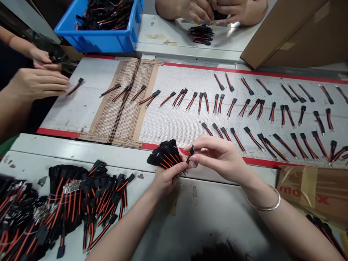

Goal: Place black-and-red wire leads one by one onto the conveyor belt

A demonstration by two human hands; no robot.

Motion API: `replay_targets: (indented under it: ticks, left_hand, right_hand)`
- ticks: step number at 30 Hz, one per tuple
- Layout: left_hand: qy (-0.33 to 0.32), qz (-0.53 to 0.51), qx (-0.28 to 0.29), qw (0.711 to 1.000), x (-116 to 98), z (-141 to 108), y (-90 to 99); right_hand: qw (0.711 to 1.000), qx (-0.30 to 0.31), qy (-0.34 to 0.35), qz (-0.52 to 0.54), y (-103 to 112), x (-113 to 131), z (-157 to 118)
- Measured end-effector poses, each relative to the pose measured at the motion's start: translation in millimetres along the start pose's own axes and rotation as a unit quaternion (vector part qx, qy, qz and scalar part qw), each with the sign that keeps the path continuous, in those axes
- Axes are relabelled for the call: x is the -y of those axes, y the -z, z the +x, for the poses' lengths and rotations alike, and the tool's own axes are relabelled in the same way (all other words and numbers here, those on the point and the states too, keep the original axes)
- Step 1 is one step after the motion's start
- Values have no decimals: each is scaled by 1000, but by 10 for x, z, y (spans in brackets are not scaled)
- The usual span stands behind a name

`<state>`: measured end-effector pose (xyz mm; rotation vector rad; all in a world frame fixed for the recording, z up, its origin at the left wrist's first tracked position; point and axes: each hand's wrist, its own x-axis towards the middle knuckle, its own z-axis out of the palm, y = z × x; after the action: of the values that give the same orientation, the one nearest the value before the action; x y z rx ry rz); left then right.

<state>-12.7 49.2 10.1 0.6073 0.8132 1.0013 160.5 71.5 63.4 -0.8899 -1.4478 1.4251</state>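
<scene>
A fanned bunch of short red-and-black cables point(167, 155) with black connectors is gripped in my left hand point(170, 177), thumb laid across the wires. Beside it, my right hand point(220, 157) pinches a single cable point(190, 154) by its black connector, at the edge of the bunch. Both hands are over the near border of a white mesh conveyor belt point(174, 123). Spaced cables lie on that belt in rough rows, the closest row just beyond my right hand. Heaped to the left of my left forearm is a large pile of similar cables point(73, 199).
Across the belt, a co-worker's hands point(209, 11) work above a small cable stack point(201, 34). Another person's hands point(40, 81) reach in at the left end. A blue bin point(108, 40) of cables stands at the back. Cardboard boxes point(296, 32) flank the right side.
</scene>
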Motion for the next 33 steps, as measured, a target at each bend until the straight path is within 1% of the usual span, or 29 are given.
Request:
replay_targets:
  ticks: [4,10,18,26,30,33]
  left_hand:
    - [4,8,-4,1000,-9,3,1]
    - [-8,25,6,1000,-18,8,4]
    - [0,8,-9,1000,-7,7,7]
    - [-6,-3,0,1000,4,4,24]
    - [-7,-26,4,1000,-6,9,9]
    - [-1,-35,-7,999,-11,7,-6]
  right_hand:
    - [1000,2,-4,18,-11,5,2]
    - [1000,0,-7,23,-16,6,-2]
    - [999,3,-11,30,-20,2,3]
    - [999,5,-24,41,-13,1,7]
    - [998,19,-38,43,-16,-26,15]
    - [998,34,-52,13,-29,-34,16]
